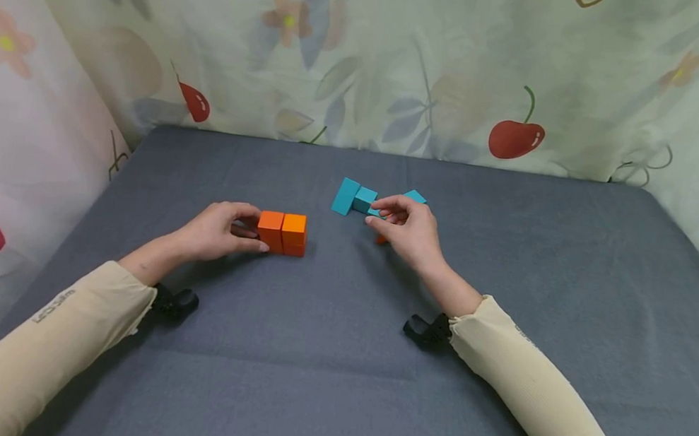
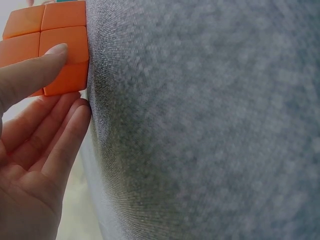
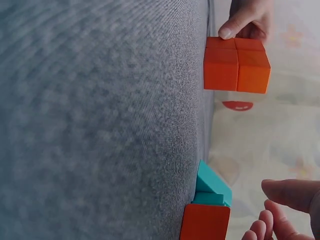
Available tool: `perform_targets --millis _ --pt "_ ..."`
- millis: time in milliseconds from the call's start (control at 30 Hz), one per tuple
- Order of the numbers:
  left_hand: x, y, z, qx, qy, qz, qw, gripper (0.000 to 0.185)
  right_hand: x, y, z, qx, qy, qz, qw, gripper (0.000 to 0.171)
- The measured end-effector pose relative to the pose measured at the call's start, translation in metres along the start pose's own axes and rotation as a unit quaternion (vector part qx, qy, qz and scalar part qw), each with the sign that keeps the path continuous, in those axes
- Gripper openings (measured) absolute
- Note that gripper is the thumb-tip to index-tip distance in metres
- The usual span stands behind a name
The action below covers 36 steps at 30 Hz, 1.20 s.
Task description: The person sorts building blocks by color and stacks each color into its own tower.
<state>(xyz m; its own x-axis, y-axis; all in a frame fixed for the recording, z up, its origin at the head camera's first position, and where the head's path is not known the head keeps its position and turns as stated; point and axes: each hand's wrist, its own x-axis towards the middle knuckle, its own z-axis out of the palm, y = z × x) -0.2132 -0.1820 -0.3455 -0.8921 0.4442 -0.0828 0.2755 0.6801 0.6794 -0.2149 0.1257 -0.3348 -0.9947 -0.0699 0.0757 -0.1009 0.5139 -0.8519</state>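
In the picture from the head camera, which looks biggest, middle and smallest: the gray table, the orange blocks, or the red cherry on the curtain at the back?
1. gray table, by far the biggest.
2. red cherry and orange blocks: these two look about the same size, so I won't rank them. The cherry is also farther from the camera, which makes it unsure.

Orange blocks (image 1: pixel 282 232), teal blocks (image 1: pixel 352 197), grey cloth (image 1: pixel 322 357), pale backdrop (image 1: pixel 404 60) with seemingly cherry-and-flower print.
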Motion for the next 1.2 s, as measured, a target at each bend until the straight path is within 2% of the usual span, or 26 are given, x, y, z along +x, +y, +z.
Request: perform_targets --millis 200,467,633,767,967,1200 --pt "0.0001 -0.0011 -0.0001 -0.001 0.0 0.001 1.0 0.04 -0.0003 0.0022 -0.0017 -0.006 0.015 0.01 1.0 0.024" --pt "-0.0002 -0.0004 -0.0009 -0.002 -0.002 -0.002 1.0 0.04 0.0004 0.0058 -0.0039 -0.015 0.028 0.064 0.997 0.025" --pt "-0.0001 -0.001 -0.0013 -0.003 -0.001 0.001 1.0 0.04 0.0026 0.0076 -0.0049 -0.013 0.022 0.117 0.993 0.03" --pt "0.0001 -0.0013 -0.0012 0.003 0.001 0.007 1.0 0.04 0.004 0.0083 -0.0057 -0.017 0.017 0.144 0.989 0.035" --pt "0.0001 -0.0008 -0.0008 0.004 0.002 0.008 1.0 0.04 0.0057 0.0093 -0.0065 -0.037 0.014 0.161 0.986 0.045" --pt "0.0 -0.0013 -0.0006 0.002 0.002 0.009 1.0 0.04 0.0055 0.0088 -0.0056 -0.034 -0.008 0.172 0.984 0.055"
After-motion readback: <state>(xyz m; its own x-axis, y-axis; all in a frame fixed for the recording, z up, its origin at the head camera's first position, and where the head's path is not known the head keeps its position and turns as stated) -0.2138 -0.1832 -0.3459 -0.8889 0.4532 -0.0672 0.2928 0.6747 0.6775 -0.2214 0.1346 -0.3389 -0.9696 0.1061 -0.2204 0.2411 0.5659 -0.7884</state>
